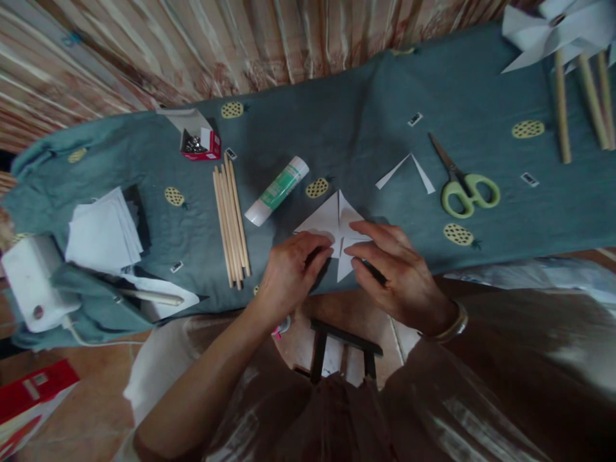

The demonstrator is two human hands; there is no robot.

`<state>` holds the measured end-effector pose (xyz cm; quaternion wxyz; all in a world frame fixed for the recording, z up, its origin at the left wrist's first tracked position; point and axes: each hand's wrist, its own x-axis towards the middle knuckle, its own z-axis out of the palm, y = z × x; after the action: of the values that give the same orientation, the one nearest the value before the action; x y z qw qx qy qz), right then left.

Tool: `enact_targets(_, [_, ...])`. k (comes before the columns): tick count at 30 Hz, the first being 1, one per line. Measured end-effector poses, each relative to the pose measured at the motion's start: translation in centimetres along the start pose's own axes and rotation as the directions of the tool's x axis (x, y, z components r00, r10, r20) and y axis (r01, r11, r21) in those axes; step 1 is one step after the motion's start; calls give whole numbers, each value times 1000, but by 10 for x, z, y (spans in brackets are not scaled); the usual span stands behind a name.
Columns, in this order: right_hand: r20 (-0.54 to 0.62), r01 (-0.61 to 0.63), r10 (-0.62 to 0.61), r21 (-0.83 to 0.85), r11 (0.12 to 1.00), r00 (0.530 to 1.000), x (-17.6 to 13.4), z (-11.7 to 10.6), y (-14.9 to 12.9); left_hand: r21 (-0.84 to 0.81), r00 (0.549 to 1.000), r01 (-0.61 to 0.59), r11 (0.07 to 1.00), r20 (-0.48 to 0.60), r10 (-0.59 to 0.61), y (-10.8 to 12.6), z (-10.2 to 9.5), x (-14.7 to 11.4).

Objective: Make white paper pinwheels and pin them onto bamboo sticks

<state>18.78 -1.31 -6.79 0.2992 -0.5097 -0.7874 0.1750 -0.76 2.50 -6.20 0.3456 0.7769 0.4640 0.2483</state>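
Note:
A square of white paper [323, 215], cut in from its corners, lies near the front edge of the cloth-covered table. My left hand [293, 266] pinches one of its flaps between thumb and forefinger, close to the centre. On the paper's right side, my right hand [399, 273] has its fingers apart, the fingertips touching the flaps. Beyond the hands lies a glue stick [278, 190] with a white cap. Two thin paper slivers [407, 170] and a pair of green-handled scissors [462, 186] are to the right.
Several wooden sticks [231, 224] lie left of the hands, below an open red box of small metal pieces [201, 141]. Further left are a stack of white paper [103, 234] and a white device [36, 282]. Paper pinwheels [558, 32] on sticks rest at the far right.

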Motion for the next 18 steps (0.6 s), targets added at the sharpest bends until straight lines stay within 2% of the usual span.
enact_targets(12, [-2, -34, 34, 29, 999, 999, 1, 1, 1, -125, 996, 90, 988, 6, -90, 2, -2, -1])
enact_targets(18, [5, -45, 45, 51, 998, 999, 1, 1, 2, -109, 994, 105, 988, 17, -104, 2, -1, -2])
